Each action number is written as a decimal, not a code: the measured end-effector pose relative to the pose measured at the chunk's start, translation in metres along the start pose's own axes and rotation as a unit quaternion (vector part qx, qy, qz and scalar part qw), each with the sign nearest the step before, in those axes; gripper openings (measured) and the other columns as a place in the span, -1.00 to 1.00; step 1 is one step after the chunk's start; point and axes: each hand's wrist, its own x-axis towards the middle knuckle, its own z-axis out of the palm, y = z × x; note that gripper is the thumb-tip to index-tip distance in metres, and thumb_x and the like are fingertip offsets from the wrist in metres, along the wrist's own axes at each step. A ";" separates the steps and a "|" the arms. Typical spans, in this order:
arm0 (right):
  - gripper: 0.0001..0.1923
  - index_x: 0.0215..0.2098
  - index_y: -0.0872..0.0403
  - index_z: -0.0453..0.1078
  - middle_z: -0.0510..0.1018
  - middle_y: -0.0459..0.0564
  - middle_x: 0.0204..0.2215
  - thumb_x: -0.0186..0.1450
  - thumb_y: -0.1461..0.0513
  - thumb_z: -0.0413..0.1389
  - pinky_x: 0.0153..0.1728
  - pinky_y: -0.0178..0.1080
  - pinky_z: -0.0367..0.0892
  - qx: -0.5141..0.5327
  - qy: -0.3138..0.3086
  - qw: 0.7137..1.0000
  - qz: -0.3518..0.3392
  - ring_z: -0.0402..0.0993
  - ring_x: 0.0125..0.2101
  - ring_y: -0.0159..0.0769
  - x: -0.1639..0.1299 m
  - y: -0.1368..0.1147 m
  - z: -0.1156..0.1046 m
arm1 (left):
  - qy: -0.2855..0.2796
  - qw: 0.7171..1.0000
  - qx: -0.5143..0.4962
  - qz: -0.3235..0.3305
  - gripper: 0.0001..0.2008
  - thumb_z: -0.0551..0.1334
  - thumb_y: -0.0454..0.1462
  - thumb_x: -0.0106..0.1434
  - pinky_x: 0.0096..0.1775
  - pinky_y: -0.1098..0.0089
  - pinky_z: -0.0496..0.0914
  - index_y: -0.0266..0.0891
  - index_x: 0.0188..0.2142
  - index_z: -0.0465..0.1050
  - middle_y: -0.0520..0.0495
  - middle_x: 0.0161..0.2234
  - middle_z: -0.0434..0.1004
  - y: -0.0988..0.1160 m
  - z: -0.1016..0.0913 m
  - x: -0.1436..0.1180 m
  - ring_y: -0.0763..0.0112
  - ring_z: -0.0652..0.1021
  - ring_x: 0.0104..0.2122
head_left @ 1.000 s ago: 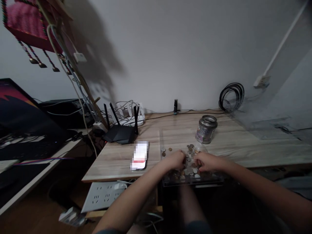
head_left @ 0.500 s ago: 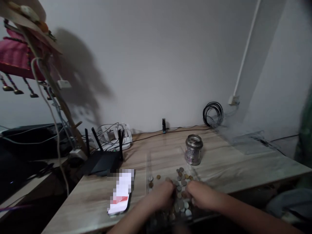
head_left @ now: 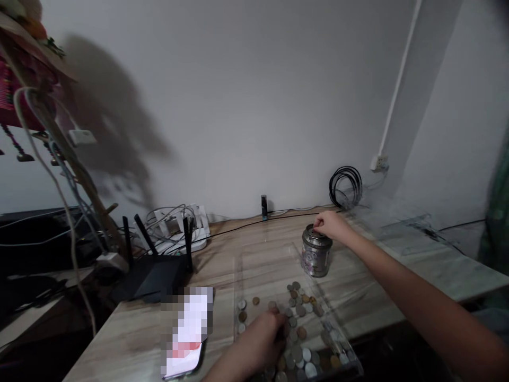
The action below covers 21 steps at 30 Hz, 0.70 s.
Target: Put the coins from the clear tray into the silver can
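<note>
My right hand is at the top of a round metal coin tin, fingertips pinched over the opening in its lid; whatever they hold is too small to see. Below and to the left, my left hand is low over a shallow clear plastic tray, fingers curled in and partly hidden. Many loose coins in silver, copper and gold tones lie in the tray, mostly to the right of that hand. A few others sit along the tray's left side.
A phone with a lit screen lies left of the tray. Behind it stand a black router with antennas and a white rack of cables. A small dark bottle and coiled black cable are by the wall.
My right hand has left the coins and moved up and right to the tin's lid. My left hand stays over the tray, slightly lower. The view has shifted a little.
</note>
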 end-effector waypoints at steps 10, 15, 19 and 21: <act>-0.84 -0.45 0.04 0.49 0.55 -0.02 -0.42 0.06 0.21 0.07 -0.44 -0.36 0.17 -0.070 -0.005 0.997 -0.026 0.41 -0.39 -0.33 -0.006 -0.005 0.006 | 0.011 1.000 -0.003 0.015 -0.86 0.08 -0.39 0.02 -0.31 0.54 0.24 -0.20 -0.38 0.30 0.00 -0.27 0.37 -0.004 0.003 0.002 0.49 0.39 -0.32; -0.84 -0.46 0.08 0.50 0.55 -0.02 -0.46 0.01 0.30 0.09 -0.43 -0.38 0.18 -0.060 -0.041 0.997 -0.026 0.41 -0.41 -0.34 0.002 -0.003 0.009 | 0.012 1.000 0.002 0.020 -0.85 0.09 -0.39 0.02 -0.33 0.54 0.25 -0.20 -0.37 0.32 0.00 -0.27 0.38 -0.007 0.005 0.003 0.49 0.38 -0.34; -0.79 -0.39 0.07 0.48 0.55 -0.01 -0.40 0.09 0.20 0.04 -0.41 -0.36 0.19 -0.029 0.015 0.999 -0.033 0.40 -0.38 -0.32 -0.008 -0.008 0.001 | 0.010 1.000 0.020 0.022 -0.84 0.08 -0.38 0.04 -0.31 0.52 0.26 -0.21 -0.35 0.33 -0.03 -0.26 0.37 -0.004 0.003 0.001 0.47 0.39 -0.33; -0.74 -0.31 0.07 0.45 0.54 -0.01 -0.37 0.15 0.19 -0.04 -0.40 -0.35 0.19 0.017 0.066 0.997 -0.043 0.38 -0.38 -0.32 -0.027 -0.020 0.004 | 0.023 0.999 0.038 0.013 -0.85 0.06 -0.35 0.07 -0.30 0.50 0.28 -0.22 -0.34 0.34 -0.06 -0.25 0.37 0.000 0.001 0.000 0.45 0.40 -0.32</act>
